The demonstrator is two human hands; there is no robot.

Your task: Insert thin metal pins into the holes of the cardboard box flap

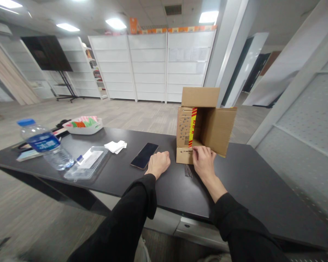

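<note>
An open cardboard box [184, 123] stands on the dark table, its opening facing me and its flaps spread. My right hand [204, 162] is at the box's lower flap [182, 156], fingers pinched by a row of small holes. Whatever is between those fingertips is too small to make out. Several thin metal screws or nails [188, 171] lie side by side in front of the flap. To the left, my left hand [159, 163] rests closed on the table beside a black phone [144, 155], with nothing visibly sticking out of it.
A clear plastic case [87, 163], folded white tissue [116, 146], a water bottle [46, 143] and a white basket [83, 128] of colourful packets occupy the table's left part. A perforated partition [311, 120] borders the right side.
</note>
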